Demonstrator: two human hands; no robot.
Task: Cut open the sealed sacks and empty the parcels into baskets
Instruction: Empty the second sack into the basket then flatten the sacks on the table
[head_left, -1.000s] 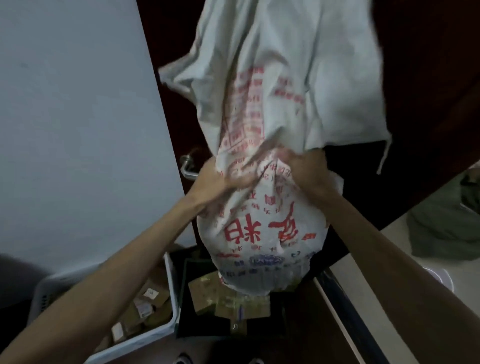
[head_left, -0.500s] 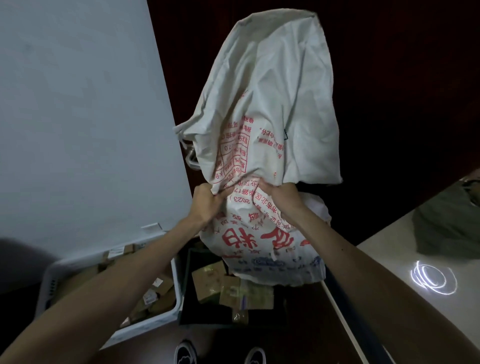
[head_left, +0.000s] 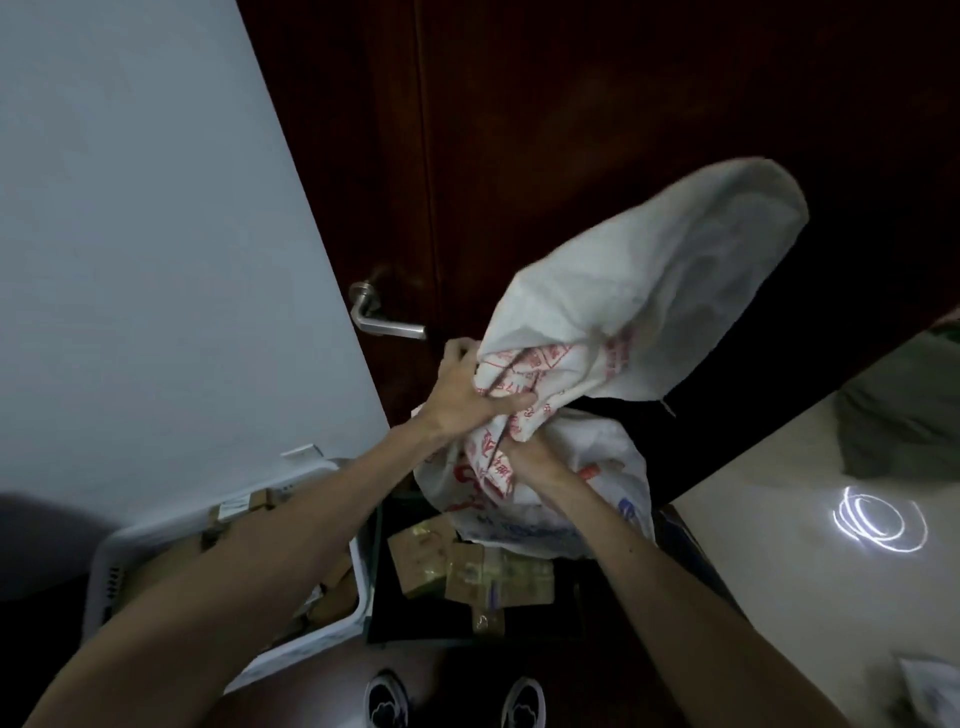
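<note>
A white woven sack (head_left: 639, 306) with red print hangs upside down over a dark basket (head_left: 382, 587). My left hand (head_left: 462, 389) grips a bunched fold of the sack at its middle. Just below it, my right hand (head_left: 535, 460) clutches the cloth too. The sack's upper end flops limp to the right. Its open mouth (head_left: 545, 525) rests on brown cardboard parcels (head_left: 467, 566) lying in the dark basket. A white basket (head_left: 104, 577) to the left holds several more parcels, partly hidden by my left forearm.
A dark wooden door with a metal lever handle (head_left: 382, 322) stands right behind the sack, and a pale wall is on the left. My two shoes (head_left: 452, 701) are at the bottom. Light tiled floor with a glare spot (head_left: 878, 522) lies to the right.
The sack's raised end has dropped and flopped over to the right. My hands have bunched the cloth closer together, left above right, and more parcels show in the dark basket.
</note>
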